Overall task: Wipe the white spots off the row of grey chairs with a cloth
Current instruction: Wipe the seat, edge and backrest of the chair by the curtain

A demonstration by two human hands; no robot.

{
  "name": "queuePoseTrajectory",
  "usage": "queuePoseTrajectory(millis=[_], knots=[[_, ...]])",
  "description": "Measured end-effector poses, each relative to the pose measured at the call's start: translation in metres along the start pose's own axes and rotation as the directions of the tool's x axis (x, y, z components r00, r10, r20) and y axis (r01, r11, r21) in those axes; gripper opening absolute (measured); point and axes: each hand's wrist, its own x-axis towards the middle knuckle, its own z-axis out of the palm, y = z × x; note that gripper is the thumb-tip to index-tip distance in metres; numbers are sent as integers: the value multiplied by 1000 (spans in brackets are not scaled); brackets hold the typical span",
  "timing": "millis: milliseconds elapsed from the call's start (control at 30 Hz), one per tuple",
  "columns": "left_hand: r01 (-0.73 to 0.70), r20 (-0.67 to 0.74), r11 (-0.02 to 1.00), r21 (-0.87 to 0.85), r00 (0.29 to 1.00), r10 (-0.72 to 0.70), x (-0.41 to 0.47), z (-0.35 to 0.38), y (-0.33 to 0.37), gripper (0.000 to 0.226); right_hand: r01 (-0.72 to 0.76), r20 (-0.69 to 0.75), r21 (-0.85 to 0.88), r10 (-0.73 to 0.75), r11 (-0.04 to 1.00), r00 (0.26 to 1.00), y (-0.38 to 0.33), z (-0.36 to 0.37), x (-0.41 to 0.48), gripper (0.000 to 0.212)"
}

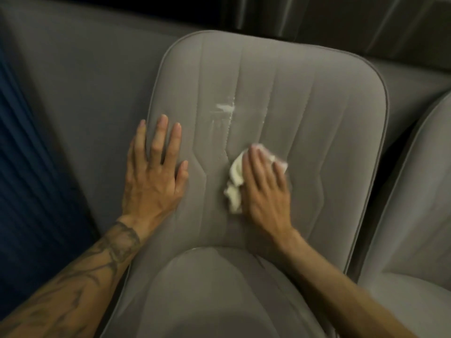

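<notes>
White spot (225,108) lies far-left of right hand (264,182), whose flat fingers (256,157) press the cloth (235,181) on the chair backrest (305,113); left hand (153,176) rests flat, spread.

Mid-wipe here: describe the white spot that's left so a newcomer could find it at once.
Start at the grey chair backrest in the middle of the view. Above the white cloth under the right hand, up and right of the left hand, is the white spot. It is the only flat bright smear, beside a vertical seam.
</notes>
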Motion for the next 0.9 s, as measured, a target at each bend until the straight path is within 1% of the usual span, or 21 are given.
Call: queuePoseTrajectory(millis=[33,100,167,200,233,267,333,367,400,433,467,567,600,633,667,733,767,800,833,867,900], knots=[[1,5,1000,-4,1000,-1,1,-1,1,66,-68,-73,-5,67,998,995,5,-7,27,71],[-8,7,1000,-11,1000,8,1,-3,0,65,-208,-196,54,215,977,957,10,-18,82,60],[-13,5,1000,-11,1000,13,1,-3,0,64,-308,-268,127,332,943,904,4,-22,120,58],[-12,6,1000,-9,1000,12,1,-3,1,64,-323,-280,141,351,936,894,-5,-22,125,58],[-12,8,1000,-8,1000,12,1,-4,1,64,-307,-257,135,333,942,907,-15,-19,119,59],[-13,7,1000,-8,1000,13,1,-5,2,64,-249,-206,115,269,962,941,-25,-15,105,60],[-6,13,1000,-12,1000,7,1,-5,2,64,-55,-100,47,59,997,993,-33,-15,72,60],[-6,15,1000,-14,1000,6,1,-5,2,64,36,-70,14,-35,999,997,-26,-18,64,59],[-8,14,1000,-15,1000,8,1,-6,2,63,101,-70,-13,-101,995,992,-15,-22,67,58],[-10,11,1000,-18,1000,10,1,-5,2,63,122,-93,-39,-125,992,988,-2,-25,81,57],[-13,9,1000,-18,1000,13,1,-4,1,63,97,-133,-57,-104,994,986,9,-28,100,57],[-15,9,1000,-21,1000,16,0,-2,0,64,-140,-277,-25,128,990,952,24,-39,162,57],[-18,5,1000,-22,1000,19,0,-1,0,64,-193,-296,3,185,981,937,17,-40,170,57],[-22,1,999,-23,1000,22,0,-1,0,64,-193,-277,32,194,981,941,5,-39,166,58],[-26,-4,999,-23,1000,26,0,-1,-1,64,-148,-230,48,155,988,961,-9,-36,152,58],[-20,-6,999,-25,1000,20,1,-1,-2,64,28,-98,25,-25,999,995,-29,-31,112,58],[-16,-1,1000,-27,1000,16,0,-2,-2,64,128,-45,0,-128,992,991,-28,-32,96,56],[-13,5,1000,-26,1000,13,0,-2,-1,64,220,-34,-30,-221,975,975,-19,-32,92,55],[-10,11,1000,-28,1000,10,0,-4,0,64,266,-56,-61,-270,962,961,-7,-33,100,54],[-9,13,1000,-27,1000,10,0,-4,0,64,253,-102,-90,-262,963,960,4,-34,116,54],[-13,13,1000,-24,1000,13,0,-4,-1,64,185,-151,-105,-199,977,968,12,-35,136,55]])
